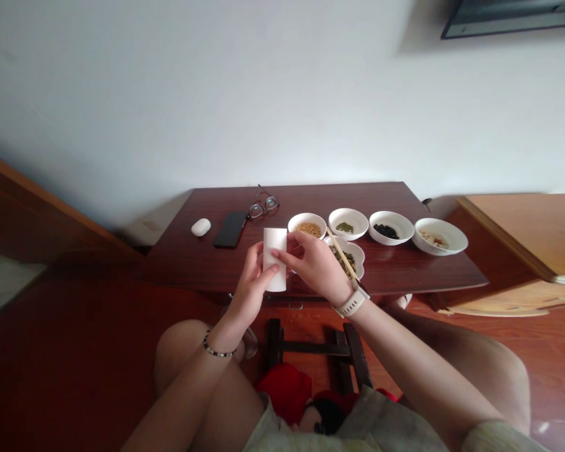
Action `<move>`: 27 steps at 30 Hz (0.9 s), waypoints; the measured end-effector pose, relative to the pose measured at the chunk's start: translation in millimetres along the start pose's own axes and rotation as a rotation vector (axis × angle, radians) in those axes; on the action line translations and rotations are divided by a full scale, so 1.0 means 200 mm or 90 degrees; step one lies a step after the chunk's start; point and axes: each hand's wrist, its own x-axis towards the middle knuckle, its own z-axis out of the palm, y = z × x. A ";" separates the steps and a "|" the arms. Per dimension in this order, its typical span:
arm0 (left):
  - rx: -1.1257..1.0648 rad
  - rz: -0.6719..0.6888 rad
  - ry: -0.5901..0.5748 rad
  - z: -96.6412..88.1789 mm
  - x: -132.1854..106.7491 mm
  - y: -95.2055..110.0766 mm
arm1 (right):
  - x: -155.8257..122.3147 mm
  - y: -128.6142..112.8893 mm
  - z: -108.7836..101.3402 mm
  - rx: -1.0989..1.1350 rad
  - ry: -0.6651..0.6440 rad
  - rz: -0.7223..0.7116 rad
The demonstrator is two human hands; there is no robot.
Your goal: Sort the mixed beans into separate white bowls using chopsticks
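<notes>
Upright between my two hands, just above the table's front edge, is a smooth white roll (275,279) that looks like paper. My left hand (250,285) wraps its left side, with the thumb across the front. On the other side my right hand (321,263) grips it, thumb on the front face and the other fingers partly hidden behind. Close by my right hand stands a flower-shaped white bowl (360,258) of mixed dark and light grains, partly covered by that hand. A pair of chopsticks (343,254) lies across this bowl.
Behind stand white bowls with yellow beans (307,228), green grains (344,227), black pieces (386,231) and pale pieces (434,239). Left on the dark table (183,251) are a black phone (230,228), glasses (264,206) and a white case (201,227). A wooden cabinet (522,226) is right.
</notes>
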 end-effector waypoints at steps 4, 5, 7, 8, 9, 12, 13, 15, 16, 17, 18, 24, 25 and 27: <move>-0.005 -0.010 0.063 -0.09 0.01 -0.06 | 0.01 0.02 0.09 0.060 0.009 0.024; -0.002 -0.008 0.072 -0.10 0.01 -0.07 | 0.02 0.03 0.12 0.072 0.016 0.028; -0.001 0.003 0.072 -0.11 0.00 -0.08 | 0.01 0.05 0.18 0.111 0.039 0.032; -0.007 0.006 0.062 -0.11 0.00 -0.08 | 0.01 0.05 0.20 0.132 0.043 0.030; -0.019 0.004 0.047 -0.11 0.00 -0.08 | 0.01 0.06 0.22 0.144 0.042 0.030; -0.089 -0.037 0.018 -0.15 0.00 -0.08 | 0.00 0.07 0.27 0.132 0.031 0.038; -0.115 -0.060 0.021 -0.17 0.00 -0.08 | -0.01 0.07 0.28 0.122 0.033 0.039; -0.165 -0.102 0.030 -0.21 0.02 -0.08 | -0.01 0.07 0.30 0.121 0.045 0.039; -0.184 -0.116 0.028 -0.23 0.02 -0.08 | -0.01 0.07 0.30 0.126 0.051 0.039; -0.196 -0.122 0.026 -0.25 0.03 -0.08 | -0.01 0.06 0.31 0.129 0.055 0.040; -0.205 -0.125 0.022 -0.26 0.03 -0.07 | -0.01 0.06 0.31 0.128 0.058 0.041; -0.251 -0.151 0.055 -0.29 0.07 -0.04 | -0.02 0.07 0.26 0.055 0.073 0.026; -0.253 -0.171 0.053 -0.29 0.08 -0.04 | -0.03 0.07 0.25 0.046 0.082 0.018; -0.255 -0.197 0.044 -0.30 0.10 -0.04 | -0.05 0.07 0.23 0.024 0.094 0.010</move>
